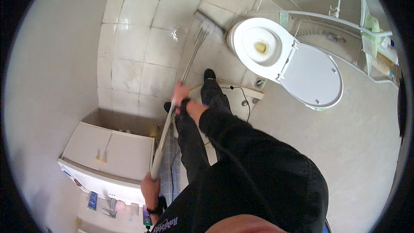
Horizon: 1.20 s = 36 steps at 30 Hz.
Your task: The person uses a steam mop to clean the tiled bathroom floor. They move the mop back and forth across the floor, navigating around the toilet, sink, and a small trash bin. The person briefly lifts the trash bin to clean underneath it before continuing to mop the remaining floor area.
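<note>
A long-handled floor wiper (194, 51) slants across the view, its blurred wide head (208, 24) on the pale tiled floor beside the toilet bowl. Whether that head is a squeegee or a mop I cannot tell. Around the middle of the metal pole, my right hand (181, 94) is closed. Lower down, my left hand (151, 184) grips the pole's near end, close to the washbasin. The toilet (241, 37) has its seat ring down and its lid (312, 74) raised. Yellowish water sits in the bowl. Wet shine shows on some floor tiles (136, 42).
A white vanity cabinet (87, 142) with a basin (113, 186) stands at the left. A black cord (247, 98) hangs near a low pale ledge (242, 90) by my feet. Beyond the toilet is a white metal rack (310, 13) with bottles (381, 66).
</note>
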Each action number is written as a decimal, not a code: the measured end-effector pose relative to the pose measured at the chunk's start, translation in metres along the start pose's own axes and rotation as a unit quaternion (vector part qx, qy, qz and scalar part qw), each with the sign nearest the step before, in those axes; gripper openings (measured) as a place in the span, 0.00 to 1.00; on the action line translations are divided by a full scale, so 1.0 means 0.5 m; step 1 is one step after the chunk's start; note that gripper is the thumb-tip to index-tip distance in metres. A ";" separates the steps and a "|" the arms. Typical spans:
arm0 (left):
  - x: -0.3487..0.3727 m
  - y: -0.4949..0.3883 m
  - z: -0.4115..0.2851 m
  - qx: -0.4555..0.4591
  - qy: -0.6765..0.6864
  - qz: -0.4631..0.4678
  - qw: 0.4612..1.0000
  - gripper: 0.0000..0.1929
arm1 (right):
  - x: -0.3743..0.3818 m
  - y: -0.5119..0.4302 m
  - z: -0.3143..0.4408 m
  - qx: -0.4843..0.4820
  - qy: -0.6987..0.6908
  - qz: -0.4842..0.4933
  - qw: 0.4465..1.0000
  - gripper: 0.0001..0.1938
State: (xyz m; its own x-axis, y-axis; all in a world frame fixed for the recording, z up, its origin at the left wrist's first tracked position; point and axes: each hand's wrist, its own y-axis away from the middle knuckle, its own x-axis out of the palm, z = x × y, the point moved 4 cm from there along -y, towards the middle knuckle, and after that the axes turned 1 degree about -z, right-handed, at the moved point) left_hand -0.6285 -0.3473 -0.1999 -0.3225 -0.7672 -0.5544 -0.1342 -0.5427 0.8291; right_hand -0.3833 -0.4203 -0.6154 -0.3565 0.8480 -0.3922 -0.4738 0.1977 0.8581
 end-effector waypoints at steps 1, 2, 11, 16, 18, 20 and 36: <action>-0.005 0.051 0.055 -0.033 -0.025 -0.003 0.999 0.15 | -0.002 0.079 -0.033 -0.011 0.041 -0.098 0.994 0.31; -0.002 0.097 0.097 -0.045 -0.026 0.013 0.999 0.16 | 0.005 0.144 -0.066 0.019 0.029 -0.080 0.996 0.29; 0.154 0.077 -0.031 -0.014 0.152 -0.004 0.988 0.11 | -0.102 0.090 0.092 -0.087 -0.167 0.117 0.975 0.12; 0.124 -0.162 -0.340 0.068 0.231 -0.031 0.970 0.12 | -0.163 -0.192 0.443 -0.248 -0.022 0.085 0.965 0.12; 0.080 -0.221 -0.425 0.101 0.240 -0.024 0.965 0.13 | -0.174 -0.276 0.550 -0.289 -0.041 0.111 0.950 0.16; 0.040 -0.256 -0.462 0.120 0.247 -0.006 0.962 0.15 | -0.170 -0.334 0.596 -0.248 -0.047 0.135 0.958 0.17; 0.144 0.316 0.149 -0.088 0.205 0.138 0.965 0.18 | -0.008 0.231 -0.261 -0.081 0.126 0.165 0.975 0.22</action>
State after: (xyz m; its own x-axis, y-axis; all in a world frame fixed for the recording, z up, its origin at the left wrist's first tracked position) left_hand -0.7429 -0.4630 -0.1034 0.0803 -0.9419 -0.3261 0.0774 -0.3203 0.9442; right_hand -0.5416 -0.4652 -0.5579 -0.6881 0.7000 -0.1913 -0.4140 -0.1622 0.8957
